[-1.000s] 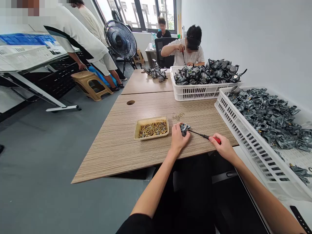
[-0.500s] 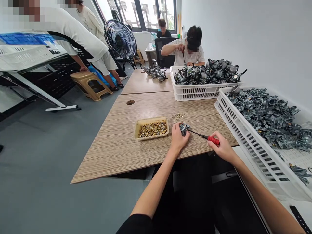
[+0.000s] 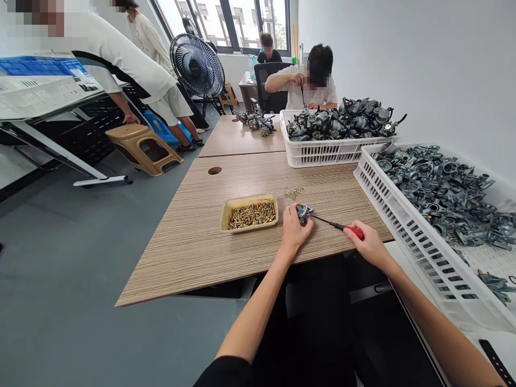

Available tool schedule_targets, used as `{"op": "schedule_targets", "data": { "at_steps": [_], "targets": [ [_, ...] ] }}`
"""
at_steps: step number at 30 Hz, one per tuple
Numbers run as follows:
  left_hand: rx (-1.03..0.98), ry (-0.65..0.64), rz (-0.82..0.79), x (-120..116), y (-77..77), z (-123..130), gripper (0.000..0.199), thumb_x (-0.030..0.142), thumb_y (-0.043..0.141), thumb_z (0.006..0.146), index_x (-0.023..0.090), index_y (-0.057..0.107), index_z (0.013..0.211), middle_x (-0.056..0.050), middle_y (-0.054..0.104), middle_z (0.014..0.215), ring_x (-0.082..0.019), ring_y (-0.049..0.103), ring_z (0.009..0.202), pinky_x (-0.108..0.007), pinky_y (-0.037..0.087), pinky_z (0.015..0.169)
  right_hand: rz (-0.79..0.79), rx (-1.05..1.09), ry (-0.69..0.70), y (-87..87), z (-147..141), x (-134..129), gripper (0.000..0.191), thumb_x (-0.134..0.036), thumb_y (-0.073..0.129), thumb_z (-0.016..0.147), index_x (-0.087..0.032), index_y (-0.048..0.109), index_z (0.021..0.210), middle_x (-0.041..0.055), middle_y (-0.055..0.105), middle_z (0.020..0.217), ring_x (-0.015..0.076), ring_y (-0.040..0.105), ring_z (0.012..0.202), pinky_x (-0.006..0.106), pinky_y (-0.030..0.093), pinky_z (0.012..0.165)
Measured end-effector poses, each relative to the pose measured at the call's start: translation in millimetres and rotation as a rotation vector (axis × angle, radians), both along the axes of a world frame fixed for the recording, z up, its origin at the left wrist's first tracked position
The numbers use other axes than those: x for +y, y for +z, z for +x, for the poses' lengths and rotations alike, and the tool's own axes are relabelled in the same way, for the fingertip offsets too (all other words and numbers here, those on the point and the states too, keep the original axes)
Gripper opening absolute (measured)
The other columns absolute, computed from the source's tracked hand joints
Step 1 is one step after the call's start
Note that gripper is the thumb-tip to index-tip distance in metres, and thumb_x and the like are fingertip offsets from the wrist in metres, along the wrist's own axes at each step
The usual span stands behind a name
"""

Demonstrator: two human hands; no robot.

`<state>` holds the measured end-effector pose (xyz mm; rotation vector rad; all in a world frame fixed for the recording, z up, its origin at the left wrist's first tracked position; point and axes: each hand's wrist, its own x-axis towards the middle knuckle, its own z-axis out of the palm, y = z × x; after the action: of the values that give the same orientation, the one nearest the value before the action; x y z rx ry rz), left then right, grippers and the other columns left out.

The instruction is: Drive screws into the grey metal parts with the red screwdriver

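Observation:
My left hand [image 3: 296, 228] is closed around a small grey metal carburetor body [image 3: 305, 212], keeping it on the wooden table [image 3: 181, 236]. In my right hand [image 3: 366, 240] is a screwdriver [image 3: 337, 226] with a red handle and dark shaft, held nearly level. Its tip meets the near right side of the metal part; the exact contact point is too small to make out. Just beyond the part lies a small pile of brass-coloured pieces [image 3: 293, 192]. Left of my left hand stands a beige tray [image 3: 226, 230] holding many more such brass pieces.
A white crate [image 3: 296, 157] of assembled carburetors stands at the back. Another white crate [image 3: 419, 244] with grey metal parts is at my right. Across the table a co-worker [image 3: 296, 88] works with a tool. At left, a person grips a brown stool [image 3: 133, 141] near a fan [image 3: 197, 67].
The person at left has tilted and shifted the brown stool. My hands, the metal part and the screwdriver stay almost in place; the view moves slightly.

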<state>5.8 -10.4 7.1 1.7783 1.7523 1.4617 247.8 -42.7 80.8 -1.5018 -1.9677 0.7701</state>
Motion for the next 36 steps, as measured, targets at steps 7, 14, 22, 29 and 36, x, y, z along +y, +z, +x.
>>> {"op": "schedule_targets", "data": {
  "at_steps": [7,14,22,29,36],
  "targets": [
    [0.024,-0.070,-0.020,-2.8,3.0,1.7,0.041,0.011,0.061,0.082,0.024,0.052,0.120,-0.010,0.060,0.117,-0.028,0.058,0.118,-0.044,0.049,0.105,-0.046,0.005,0.032,-4.0,-3.3,-1.0,0.049,-0.060,0.045,0.102,-0.023,0.057,0.072,-0.0002,0.056,0.068,0.0192,0.053,0.070,0.032,0.037,0.067],
    [-0.034,-0.029,-0.010,1.6,0.1,0.3,0.037,0.011,0.061,0.082,0.023,0.052,0.115,-0.008,0.061,0.112,-0.027,0.059,0.111,-0.044,0.050,0.104,-0.006,-0.004,-0.001,3.4,0.2,0.6,0.046,-0.059,0.049,0.100,-0.024,0.056,0.072,-0.0021,0.049,0.064,0.0175,0.048,0.064,0.031,0.035,0.064],
    [-0.062,-0.020,-0.024,3.0,-0.1,-0.9,0.034,0.011,0.062,0.082,0.024,0.052,0.112,-0.007,0.062,0.108,-0.026,0.060,0.108,-0.042,0.051,0.100,0.022,-0.014,-0.046,0.0,0.9,1.7,0.037,-0.058,0.053,0.097,-0.024,0.061,0.085,-0.0011,0.060,0.068,0.0187,0.051,0.062,0.032,0.039,0.064],
    [-0.064,-0.021,-0.027,3.4,0.1,-0.6,0.033,0.012,0.062,0.081,0.024,0.053,0.110,-0.006,0.062,0.106,-0.026,0.061,0.107,-0.042,0.051,0.099,0.031,-0.028,-0.058,-2.1,-0.8,0.4,0.034,-0.057,0.054,0.097,-0.025,0.059,0.088,-0.0006,0.062,0.069,0.0196,0.053,0.062,0.032,0.038,0.063],
    [-0.073,-0.020,-0.027,3.6,-0.7,-0.8,0.034,0.012,0.062,0.081,0.024,0.053,0.111,-0.007,0.062,0.107,-0.025,0.061,0.106,-0.041,0.051,0.097,0.063,-0.052,-0.063,-2.1,-1.8,-1.8,0.030,-0.055,0.053,0.099,-0.025,0.058,0.092,0.0008,0.065,0.073,0.0211,0.057,0.065,0.033,0.040,0.066]
  ]
}}
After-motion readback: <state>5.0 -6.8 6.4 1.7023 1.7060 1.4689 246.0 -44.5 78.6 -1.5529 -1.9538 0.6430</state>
